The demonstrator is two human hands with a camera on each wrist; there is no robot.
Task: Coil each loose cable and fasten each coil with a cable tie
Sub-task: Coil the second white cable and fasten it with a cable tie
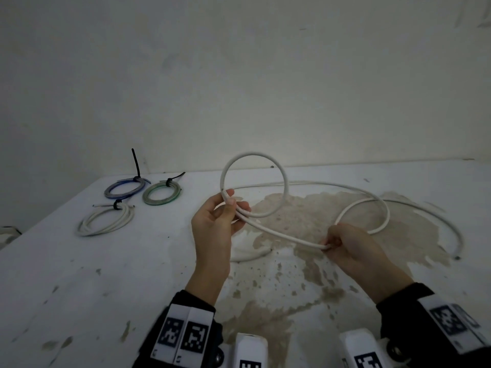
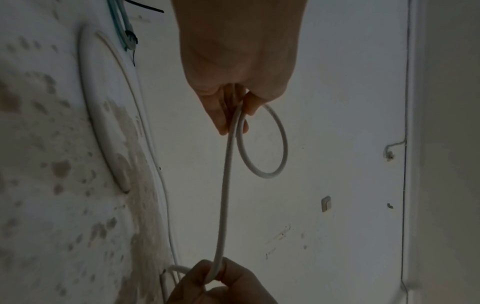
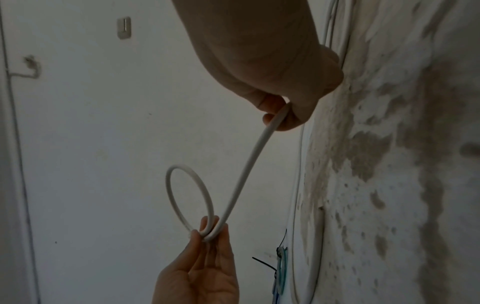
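A long white cable [image 1: 281, 236] runs between my hands above the stained table [image 1: 79, 274]. My left hand [image 1: 225, 211] pinches one upright loop [image 1: 255, 158] of it between thumb and fingers; the same loop [image 2: 267, 174] shows in the left wrist view and the loop [image 3: 182, 185] in the right wrist view. My right hand [image 1: 332, 243] grips the cable about a forearm's length along, fingers curled round it. Beyond that hand the cable makes a second loose loop [image 1: 382, 205] and trails off right to its cut end [image 1: 457, 257].
Three tied coils lie at the table's back left: a blue coil [image 1: 125, 188], a green coil [image 1: 160, 193] and a white coil [image 1: 106, 221], each with a black cable tie [image 1: 136, 162]. A wall stands right behind the table. Brown stains cover the table's middle.
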